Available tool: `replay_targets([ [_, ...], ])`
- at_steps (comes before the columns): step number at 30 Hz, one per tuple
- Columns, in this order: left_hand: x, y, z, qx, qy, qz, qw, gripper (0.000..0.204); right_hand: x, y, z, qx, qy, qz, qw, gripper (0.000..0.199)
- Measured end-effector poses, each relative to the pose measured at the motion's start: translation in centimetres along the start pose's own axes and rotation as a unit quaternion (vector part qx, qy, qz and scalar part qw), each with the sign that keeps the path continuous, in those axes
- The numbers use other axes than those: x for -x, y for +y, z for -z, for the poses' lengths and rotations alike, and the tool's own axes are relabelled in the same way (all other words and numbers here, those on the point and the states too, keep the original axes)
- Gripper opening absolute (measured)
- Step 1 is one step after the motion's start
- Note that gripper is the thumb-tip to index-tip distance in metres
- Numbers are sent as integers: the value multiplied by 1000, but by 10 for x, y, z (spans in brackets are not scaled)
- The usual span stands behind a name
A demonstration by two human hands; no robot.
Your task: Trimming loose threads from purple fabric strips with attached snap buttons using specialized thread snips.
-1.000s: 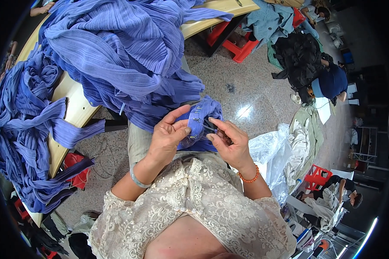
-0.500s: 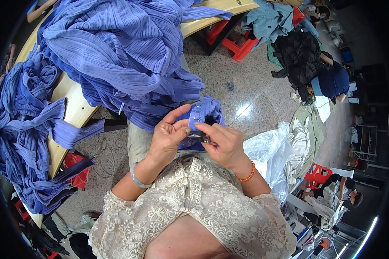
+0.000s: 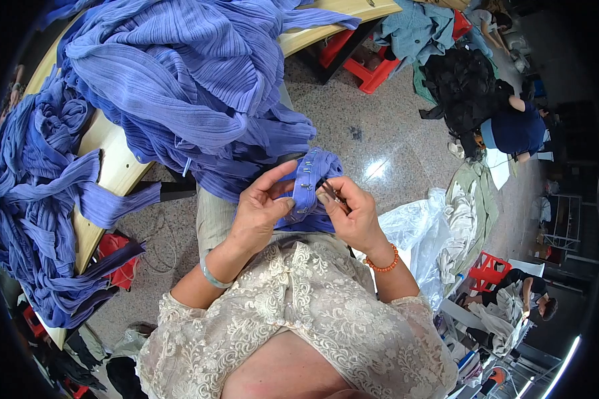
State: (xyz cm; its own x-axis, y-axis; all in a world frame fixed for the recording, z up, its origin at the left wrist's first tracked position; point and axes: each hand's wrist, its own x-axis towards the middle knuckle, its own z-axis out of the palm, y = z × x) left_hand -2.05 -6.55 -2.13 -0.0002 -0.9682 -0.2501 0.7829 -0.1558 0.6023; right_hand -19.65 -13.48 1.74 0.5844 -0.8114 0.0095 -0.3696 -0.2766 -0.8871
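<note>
My left hand [image 3: 261, 206] pinches a purple-blue fabric band [image 3: 304, 189] between thumb and fingers, above my lap. Along this band runs a row of small shiny or pale bits, too small to name. The rest of the ribbed purple-blue garment [image 3: 329, 161] hangs behind it. In my right hand [image 3: 354, 216] are small dark thread snips [image 3: 334, 191], their tips close to the right edge of the band. Fingers partly cover the snips.
A big heap of ribbed purple-blue garments [image 3: 173, 73] covers the wooden table [image 3: 116, 143] ahead and left. Clear plastic sheeting [image 3: 412, 223] lies to my right. A red stool [image 3: 373, 70] stands beyond. Co-workers sit at the right beside black cloth [image 3: 459, 83] and pale cloth [image 3: 509, 312].
My right hand has drawn back to the right from the band, and the snips now point up beside it. More of the band shows, while my left hand stays nearly in place.
</note>
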Motion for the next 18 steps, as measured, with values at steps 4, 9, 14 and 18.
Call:
replay_targets([
  [4,-1,-5,3,-100,15,-29,994,47,-3,1,-1,-26,12,11,1000,13],
  [9,-2,-5,4,-133,-5,-23,991,42,-7,0,0,-40,-9,4,999,13],
  [14,-4,-4,5,-125,-16,6,992,43,-9,7,0,-99,6,5,995,14],
  [18,-4,-5,7,-122,-4,-4,993,46,-10,6,6,-128,22,-7,992,14],
])
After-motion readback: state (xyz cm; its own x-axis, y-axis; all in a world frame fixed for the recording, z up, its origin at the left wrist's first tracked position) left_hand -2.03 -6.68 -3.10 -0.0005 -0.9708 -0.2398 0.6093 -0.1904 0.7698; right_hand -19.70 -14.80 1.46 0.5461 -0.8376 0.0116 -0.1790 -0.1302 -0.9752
